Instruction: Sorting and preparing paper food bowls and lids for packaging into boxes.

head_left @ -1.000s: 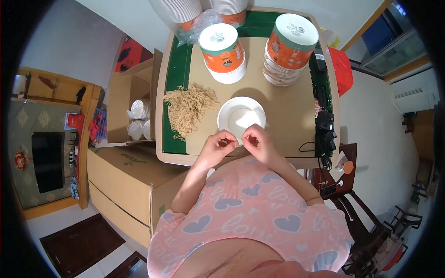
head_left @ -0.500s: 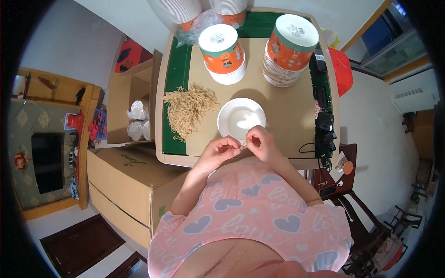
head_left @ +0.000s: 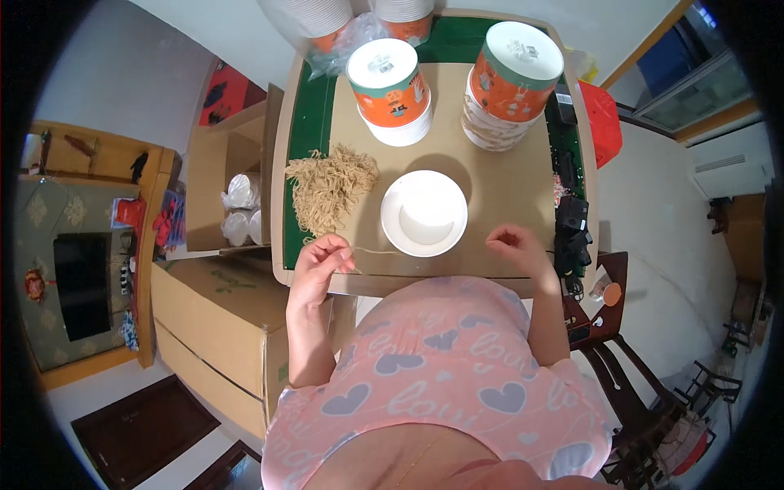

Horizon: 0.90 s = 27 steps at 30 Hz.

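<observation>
Head view, looking down. One thin tan strand of string or yarn (head_left: pixel 377 251) lies low over the near side of the bench (head_left: pixel 307 122), which has a green top and a pale rim. The strand's long axis runs roughly left to right, from the person's left hand (head_left: pixel 325 261) toward the near edge of a single white, round paper tub (head_left: pixel 425 214); its right end is too faint to make out. The left hand's grip pinches the strand between thumb and finger. The right hand (head_left: pixel 519 247) is near the tub's right side, its fingers curled inward; I cannot tell whether the fingertips meet or hold anything.

The tub's mouth faces up, so its outer wall is hidden. It stands on a flat brown cardboard sheet (head_left: pixel 490 200). To its left is one loose heap of tan strands (head_left: pixel 331 188), too tangled to count.

Beyond are two upside-down stacks of orange-and-green printed paper tubs, bases up: a left stack (head_left: pixel 390 102) and a right stack (head_left: pixel 513 90); the number nested in each is unclear. Two more white-and-orange stacks (head_left: pixel 406 16) are cut off by the upper edge, partly covered by crumpled clear plastic (head_left: pixel 351 47).
</observation>
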Each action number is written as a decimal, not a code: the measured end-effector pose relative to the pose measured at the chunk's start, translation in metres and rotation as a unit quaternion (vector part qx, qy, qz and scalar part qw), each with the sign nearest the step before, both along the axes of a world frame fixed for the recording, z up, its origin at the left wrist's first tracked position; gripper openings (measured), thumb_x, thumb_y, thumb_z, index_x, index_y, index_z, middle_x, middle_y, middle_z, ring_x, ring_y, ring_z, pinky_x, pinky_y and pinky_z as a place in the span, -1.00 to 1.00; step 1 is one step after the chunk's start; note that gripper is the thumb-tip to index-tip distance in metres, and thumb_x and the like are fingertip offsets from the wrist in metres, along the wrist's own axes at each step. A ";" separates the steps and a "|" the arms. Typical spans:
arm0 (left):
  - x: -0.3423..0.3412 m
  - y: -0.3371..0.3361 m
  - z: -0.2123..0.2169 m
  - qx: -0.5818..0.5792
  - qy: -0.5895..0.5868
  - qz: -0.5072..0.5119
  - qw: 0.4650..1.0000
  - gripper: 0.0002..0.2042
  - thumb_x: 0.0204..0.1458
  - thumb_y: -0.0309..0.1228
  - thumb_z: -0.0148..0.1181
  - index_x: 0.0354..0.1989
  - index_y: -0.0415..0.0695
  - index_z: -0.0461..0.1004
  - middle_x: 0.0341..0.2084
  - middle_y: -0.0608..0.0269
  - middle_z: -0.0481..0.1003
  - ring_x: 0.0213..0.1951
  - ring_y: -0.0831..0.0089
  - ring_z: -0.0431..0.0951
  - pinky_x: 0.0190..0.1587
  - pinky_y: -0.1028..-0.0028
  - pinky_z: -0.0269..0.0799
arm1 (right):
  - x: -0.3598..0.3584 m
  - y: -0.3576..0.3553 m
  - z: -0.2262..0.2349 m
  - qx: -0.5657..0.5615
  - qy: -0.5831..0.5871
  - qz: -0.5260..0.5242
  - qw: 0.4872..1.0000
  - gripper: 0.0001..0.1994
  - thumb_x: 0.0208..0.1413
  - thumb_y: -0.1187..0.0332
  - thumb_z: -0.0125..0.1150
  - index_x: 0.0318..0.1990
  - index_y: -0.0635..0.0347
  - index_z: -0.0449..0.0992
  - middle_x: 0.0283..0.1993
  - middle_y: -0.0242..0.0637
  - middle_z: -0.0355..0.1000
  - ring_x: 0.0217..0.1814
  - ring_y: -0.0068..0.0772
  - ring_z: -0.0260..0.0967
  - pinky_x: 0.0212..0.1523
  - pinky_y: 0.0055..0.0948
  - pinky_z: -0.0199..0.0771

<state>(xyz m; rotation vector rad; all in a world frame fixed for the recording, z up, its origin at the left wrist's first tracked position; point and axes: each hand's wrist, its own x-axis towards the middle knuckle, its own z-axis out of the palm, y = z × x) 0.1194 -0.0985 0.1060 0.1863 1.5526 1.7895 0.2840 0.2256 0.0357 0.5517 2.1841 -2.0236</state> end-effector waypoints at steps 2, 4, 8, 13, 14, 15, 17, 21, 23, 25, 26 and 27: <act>0.002 0.003 -0.001 -0.078 0.031 0.033 0.996 -0.95 -0.01 -0.52 0.15 -0.39 -0.18 0.43 -0.55 0.37 0.47 -0.52 0.64 0.46 -0.46 0.68 0.27 | -0.002 -0.004 0.007 -0.044 0.048 0.004 0.998 -0.91 0.07 0.43 0.12 -0.33 0.23 0.52 -0.45 -0.50 0.39 -0.44 -0.76 0.24 -0.39 -0.71 0.29; 0.010 0.019 -0.002 -0.089 0.042 0.017 0.995 -0.96 -0.01 -0.53 0.15 -0.38 -0.16 0.45 -0.54 0.39 0.47 -0.52 0.66 0.45 -0.48 0.69 0.25 | -0.011 -0.022 0.015 -0.090 0.015 0.039 0.995 -0.86 0.11 0.38 0.08 -0.30 0.23 0.53 -0.45 -0.48 0.40 -0.44 -0.74 0.26 -0.37 -0.70 0.30; 0.037 0.055 -0.020 -0.044 0.091 -0.057 0.993 -0.95 0.00 -0.58 0.12 -0.35 -0.21 0.44 -0.51 0.39 0.47 -0.50 0.68 0.43 -0.43 0.67 0.31 | -0.033 -0.078 0.020 -0.218 -0.035 0.098 0.970 -0.74 0.20 0.26 -0.04 -0.20 0.23 0.51 -0.41 -0.42 0.41 -0.43 -0.67 0.29 -0.36 -0.64 0.31; 0.060 0.066 -0.022 -0.119 0.087 -0.120 0.982 -0.96 0.04 -0.57 0.09 -0.34 -0.25 0.42 -0.49 0.41 0.43 -0.42 0.73 0.39 -0.36 0.69 0.31 | -0.048 -0.089 0.010 -0.296 0.022 0.041 0.954 -0.83 0.17 0.36 0.02 -0.27 0.28 0.47 -0.44 -0.46 0.36 -0.41 -0.65 0.27 -0.38 -0.65 0.24; 0.061 0.063 -0.029 -0.135 0.096 -0.137 0.977 -0.96 0.04 -0.58 0.09 -0.33 -0.25 0.42 -0.49 0.42 0.43 -0.42 0.73 0.38 -0.35 0.69 0.31 | -0.046 -0.084 0.015 -0.264 0.022 0.039 0.963 -0.85 0.14 0.39 0.05 -0.27 0.30 0.47 -0.41 -0.44 0.40 -0.37 -0.66 0.30 -0.32 -0.67 0.27; 0.062 0.061 -0.033 -0.150 0.104 -0.154 0.971 -0.95 0.04 -0.59 0.09 -0.33 -0.25 0.42 -0.50 0.42 0.42 -0.42 0.73 0.38 -0.34 0.69 0.31 | -0.046 -0.082 0.013 -0.264 0.021 0.039 0.963 -0.85 0.14 0.39 0.05 -0.27 0.30 0.47 -0.41 -0.44 0.40 -0.37 -0.66 0.30 -0.32 -0.67 0.27; 0.063 0.059 -0.037 -0.147 0.115 -0.157 0.970 -0.95 0.04 -0.59 0.10 -0.33 -0.26 0.42 -0.49 0.41 0.43 -0.42 0.72 0.38 -0.33 0.69 0.31 | -0.044 -0.080 0.011 -0.266 -0.029 0.010 0.963 -0.85 0.12 0.40 0.08 -0.26 0.30 0.47 -0.34 -0.39 0.44 -0.31 -0.65 0.34 -0.24 -0.65 0.33; 0.062 0.063 -0.043 -0.158 0.153 -0.134 0.966 -0.93 0.03 -0.58 0.10 -0.32 -0.28 0.44 -0.44 0.36 0.47 -0.40 0.70 0.40 -0.32 0.67 0.32 | -0.038 -0.083 0.012 -0.274 -0.047 0.040 0.960 -0.87 0.07 0.43 0.13 -0.25 0.28 0.47 -0.26 -0.34 0.46 -0.27 -0.63 0.37 -0.19 -0.62 0.38; 0.061 0.065 -0.048 -0.162 0.160 -0.137 0.964 -0.93 0.04 -0.57 0.11 -0.31 -0.28 0.44 -0.44 0.35 0.48 -0.40 0.70 0.40 -0.33 0.67 0.33 | -0.033 -0.087 0.006 -0.281 0.020 0.032 0.959 -0.88 0.02 0.48 0.18 -0.26 0.25 0.45 -0.29 -0.37 0.44 -0.28 -0.62 0.37 -0.23 -0.59 0.39; 0.061 0.067 -0.050 -0.169 0.167 -0.137 0.962 -0.93 0.04 -0.57 0.11 -0.31 -0.28 0.44 -0.44 0.34 0.49 -0.40 0.71 0.40 -0.33 0.67 0.33 | -0.030 -0.087 -0.001 -0.284 0.009 0.003 0.959 -0.89 0.00 0.49 0.18 -0.28 0.25 0.44 -0.32 -0.38 0.43 -0.29 -0.61 0.37 -0.25 -0.59 0.39; 0.062 0.069 -0.050 -0.163 0.182 -0.132 0.961 -0.92 0.01 -0.54 0.13 -0.33 -0.27 0.45 -0.51 0.34 0.48 -0.48 0.69 0.38 -0.40 0.64 0.31 | -0.028 -0.087 -0.002 -0.286 -0.001 -0.027 0.958 -0.89 -0.01 0.51 0.19 -0.30 0.24 0.43 -0.35 -0.39 0.42 -0.30 -0.60 0.36 -0.27 -0.59 0.39; 0.063 0.070 -0.051 -0.156 0.196 -0.127 0.960 -0.92 -0.01 -0.52 0.15 -0.36 -0.26 0.46 -0.58 0.34 0.47 -0.55 0.68 0.35 -0.46 0.61 0.30 | -0.026 -0.086 -0.002 -0.286 -0.002 -0.028 0.958 -0.89 -0.01 0.51 0.19 -0.30 0.24 0.43 -0.35 -0.39 0.42 -0.30 -0.60 0.36 -0.27 -0.59 0.39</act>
